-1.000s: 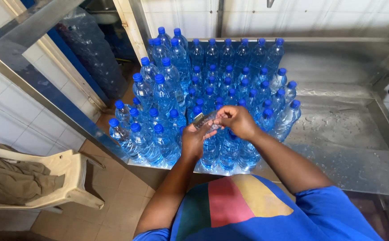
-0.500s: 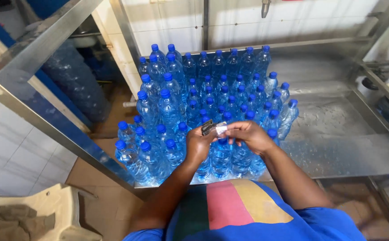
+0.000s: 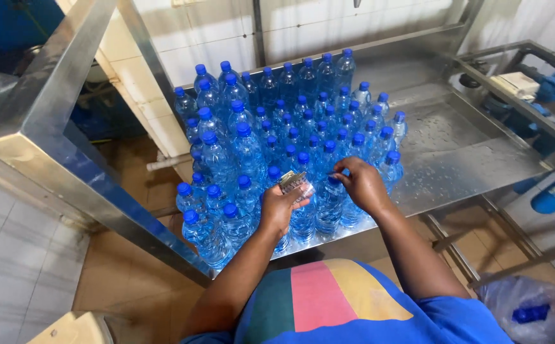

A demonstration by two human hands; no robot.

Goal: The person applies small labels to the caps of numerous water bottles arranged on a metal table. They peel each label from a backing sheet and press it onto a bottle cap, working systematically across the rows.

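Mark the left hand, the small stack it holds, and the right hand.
left hand [image 3: 280, 210], head view, back of the hand.
small stack of clear sleeves [image 3: 295, 183], head view, its top edge above the fingers.
right hand [image 3: 361, 185], head view, back of the hand, over a bottle cap.

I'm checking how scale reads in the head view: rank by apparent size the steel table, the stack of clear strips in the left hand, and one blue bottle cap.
1. Steel table, by far the largest.
2. Stack of clear strips.
3. Blue bottle cap, slightly smaller; caps nearer the camera look bigger.
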